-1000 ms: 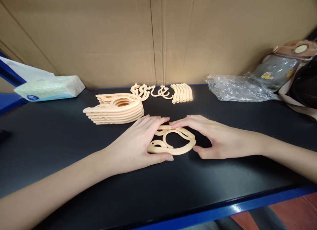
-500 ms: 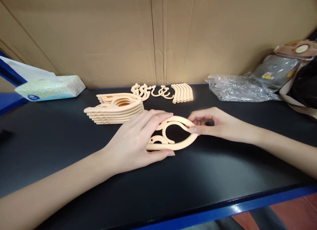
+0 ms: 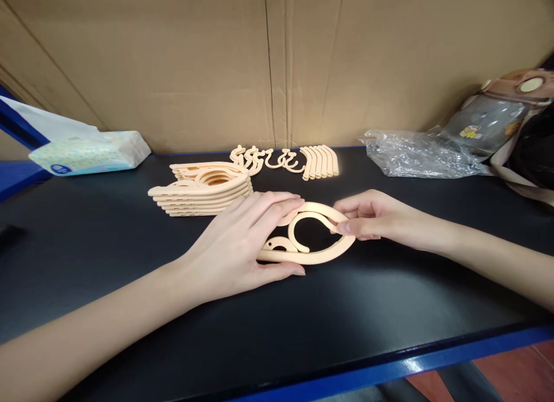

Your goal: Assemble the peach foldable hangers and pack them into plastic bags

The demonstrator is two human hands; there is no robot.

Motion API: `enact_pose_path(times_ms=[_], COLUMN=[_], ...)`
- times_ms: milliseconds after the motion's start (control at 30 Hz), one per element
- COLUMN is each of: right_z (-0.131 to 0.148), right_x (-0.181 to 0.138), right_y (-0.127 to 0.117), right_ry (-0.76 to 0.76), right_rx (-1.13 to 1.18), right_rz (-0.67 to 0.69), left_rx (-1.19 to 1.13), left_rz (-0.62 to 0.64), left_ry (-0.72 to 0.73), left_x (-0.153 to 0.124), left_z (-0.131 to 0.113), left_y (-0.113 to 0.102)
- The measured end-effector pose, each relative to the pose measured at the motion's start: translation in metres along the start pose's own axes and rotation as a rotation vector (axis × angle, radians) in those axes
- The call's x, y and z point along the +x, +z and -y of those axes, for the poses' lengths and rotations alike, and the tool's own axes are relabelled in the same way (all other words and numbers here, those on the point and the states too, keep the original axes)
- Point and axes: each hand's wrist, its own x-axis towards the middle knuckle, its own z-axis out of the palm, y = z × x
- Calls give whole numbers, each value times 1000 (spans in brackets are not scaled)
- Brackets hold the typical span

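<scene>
A peach plastic folding hanger (image 3: 320,253) lies tilted on the black table (image 3: 130,263) in the middle. My left hand (image 3: 242,246) grips its left part, fingers over the top edge and thumb under the lower bar. My right hand (image 3: 367,220) pinches the hanger's right tip between thumb and fingers. A stack of the same hangers (image 3: 201,188) lies just behind my left hand. Further back lie a row of loose peach hooks (image 3: 266,158) and a row of curved peach pieces (image 3: 321,161).
A tissue pack (image 3: 89,152) lies at the back left. Crumpled clear plastic (image 3: 415,154) and a grey bottle with a brown lid (image 3: 497,116) sit at the back right. A cardboard wall (image 3: 268,62) closes the back. The table's blue front edge (image 3: 389,370) runs below.
My right hand lifted off the hanger's top and moved to its right tip, pinching it. The hanger's right end has swung slightly outward and looks longer. The left hand stays put.
</scene>
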Motion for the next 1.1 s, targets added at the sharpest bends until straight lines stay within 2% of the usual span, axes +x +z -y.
enact_pose_path(times_ms=[633,800,933,1100], right_z=[1,-3,-9,-10], right_x=[0,3,7,8], right_y=[2,-1,-6,-8], right_ry=[-48,-149,-118,-88], right_rx=[0,61,69,2], right_rz=[-7,-66,-133,-87], left_rx=[69,118,80,-51], left_rz=[-29,-63,-71,-46], left_ry=[38,15,-94,-413], left_x=[0,5,13,9], left_z=[-5,-2,14,59], left_y=[-4,-19,-49,-81])
